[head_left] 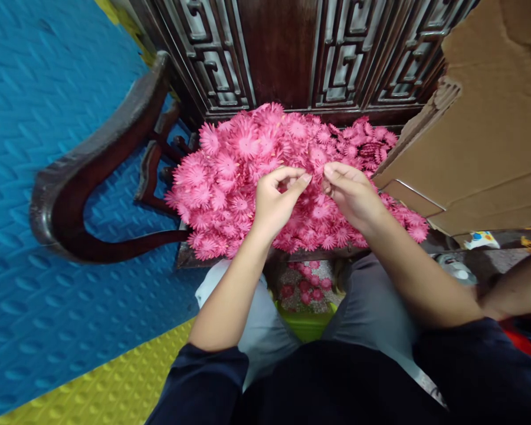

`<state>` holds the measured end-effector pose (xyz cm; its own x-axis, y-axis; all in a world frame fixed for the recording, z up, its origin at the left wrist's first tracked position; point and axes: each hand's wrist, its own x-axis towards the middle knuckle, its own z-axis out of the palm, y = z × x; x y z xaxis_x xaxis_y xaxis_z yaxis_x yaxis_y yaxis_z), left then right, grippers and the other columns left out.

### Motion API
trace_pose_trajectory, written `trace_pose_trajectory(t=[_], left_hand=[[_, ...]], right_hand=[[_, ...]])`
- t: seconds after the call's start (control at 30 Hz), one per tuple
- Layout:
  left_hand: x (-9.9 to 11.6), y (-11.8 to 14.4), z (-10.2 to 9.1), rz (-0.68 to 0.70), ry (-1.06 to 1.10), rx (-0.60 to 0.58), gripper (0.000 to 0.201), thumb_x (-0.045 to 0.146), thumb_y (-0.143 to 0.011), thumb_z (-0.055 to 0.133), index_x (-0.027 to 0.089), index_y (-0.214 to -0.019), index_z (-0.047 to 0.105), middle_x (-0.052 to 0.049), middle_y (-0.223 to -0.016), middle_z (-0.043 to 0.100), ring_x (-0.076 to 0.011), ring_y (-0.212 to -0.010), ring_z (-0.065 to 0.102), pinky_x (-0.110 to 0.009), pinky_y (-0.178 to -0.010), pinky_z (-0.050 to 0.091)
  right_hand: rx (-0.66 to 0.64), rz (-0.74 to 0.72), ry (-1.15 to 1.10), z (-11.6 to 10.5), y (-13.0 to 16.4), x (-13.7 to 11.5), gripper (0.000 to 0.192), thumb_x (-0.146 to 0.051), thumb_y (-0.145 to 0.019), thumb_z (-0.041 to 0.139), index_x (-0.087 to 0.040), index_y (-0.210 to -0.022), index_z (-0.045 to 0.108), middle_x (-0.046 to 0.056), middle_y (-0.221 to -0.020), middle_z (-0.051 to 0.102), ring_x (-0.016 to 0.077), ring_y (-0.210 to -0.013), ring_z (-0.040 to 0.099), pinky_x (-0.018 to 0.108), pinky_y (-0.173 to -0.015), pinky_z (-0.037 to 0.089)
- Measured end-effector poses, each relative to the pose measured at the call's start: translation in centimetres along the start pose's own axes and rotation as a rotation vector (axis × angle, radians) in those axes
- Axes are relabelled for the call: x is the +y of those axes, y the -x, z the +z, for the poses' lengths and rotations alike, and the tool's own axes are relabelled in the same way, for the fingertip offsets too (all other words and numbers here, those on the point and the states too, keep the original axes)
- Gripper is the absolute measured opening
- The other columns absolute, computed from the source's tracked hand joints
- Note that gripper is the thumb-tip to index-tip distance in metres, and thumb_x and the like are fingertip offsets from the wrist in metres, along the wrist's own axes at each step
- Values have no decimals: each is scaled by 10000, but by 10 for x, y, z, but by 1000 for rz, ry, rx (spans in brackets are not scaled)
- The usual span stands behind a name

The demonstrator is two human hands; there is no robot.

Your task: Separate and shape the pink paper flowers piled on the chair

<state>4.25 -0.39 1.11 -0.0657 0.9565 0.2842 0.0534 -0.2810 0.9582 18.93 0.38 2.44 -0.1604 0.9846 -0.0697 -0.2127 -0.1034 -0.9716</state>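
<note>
Over the seat of a dark carved wooden chair (92, 195), I see my two hands meeting above a heaped pile of pink flowers (230, 171). The flowers look thin and papery, each a flat rosette of narrow fringed petals around a darker pink centre, and they cover the seat from the curved, glossy armrest to the cardboard box (482, 136) on my right. My left hand (277, 200) has its fingers curled in, thumb and forefinger tips pinched nearly shut; I think there is a bit of pink between them, but it is too small for me to tell for sure. My right hand (351, 192) mirrors it, fingers bent and drawn together at the tips, just beside the left ones, almost touching. Whether it grips a flower I cannot tell. Both hands hover at the middle of the heap, resting lightly on its top. The chair back is fretwork, squared and polished. Below my knees a green container (307, 324) holds a few more pink flowers. The floor is ribbed foam matting (39, 118), blue with a studded yellow section
</note>
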Motion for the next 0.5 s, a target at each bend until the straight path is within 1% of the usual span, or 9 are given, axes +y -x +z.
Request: trace_pose_trajectory(t=[0.03,0.1,0.17,0.23,0.33,0.4,0.5], left_hand=[[-1,-1,-1,-24,27,13,93,293,-723,681,201,-728,671,11,-705,635,-91,-640,534,-232,-638,442],[-1,-2,-3,-30,35,83,112,321,-740,664,209,-734,666,13,-695,622,-95,-644,536,-237,-638,444],[2,-2,-6,47,-47,178,123,328,-757,650,212,-716,654,15,-651,572,-99,-629,512,-242,-629,437],[8,-1,-8,177,-174,258,118,309,-770,642,214,-701,641,15,-623,517,-101,-624,481,-246,-635,427],[13,1,-9,323,-282,355,122,293,-786,631,208,-699,616,18,-620,465,-101,-621,449,-248,-641,411],[11,0,-12,365,-280,434,157,326,-810,602,200,-718,586,17,-646,450,-100,-626,442,-250,-642,402],[2,-7,-21,365,-260,607,221,400,-868,498,197,-785,526,8,-713,444,-107,-670,459,-259,-677,406]], right_hand=[[6,0,6,-2,-1,0,273,-439,-629,713,-222,-657,550,-26,-622,436,99,-580,365,275,-608,320],[31,-12,13,-7,-4,-1,301,-456,-631,707,-226,-661,516,-20,-642,417,109,-586,350,283,-611,312],[64,-29,14,-10,-6,-1,309,-450,-626,713,-227,-662,503,-18,-650,406,112,-589,342,286,-611,306],[82,-30,-20,-8,-6,-2,301,-425,-612,730,-225,-655,510,-21,-644,403,106,-582,340,280,-603,307],[62,-7,-88,-3,-2,-2,288,-385,-596,750,-214,-624,520,-29,-618,405,92,-566,350,268,-583,321],[48,-7,-101,-2,0,-1,279,-385,-614,742,-211,-619,523,-32,-609,408,89,-563,360,265,-580,339],[64,-28,-95,-10,-4,0,253,-406,-679,692,-218,-653,524,-31,-621,404,94,-561,360,268,-579,344]])
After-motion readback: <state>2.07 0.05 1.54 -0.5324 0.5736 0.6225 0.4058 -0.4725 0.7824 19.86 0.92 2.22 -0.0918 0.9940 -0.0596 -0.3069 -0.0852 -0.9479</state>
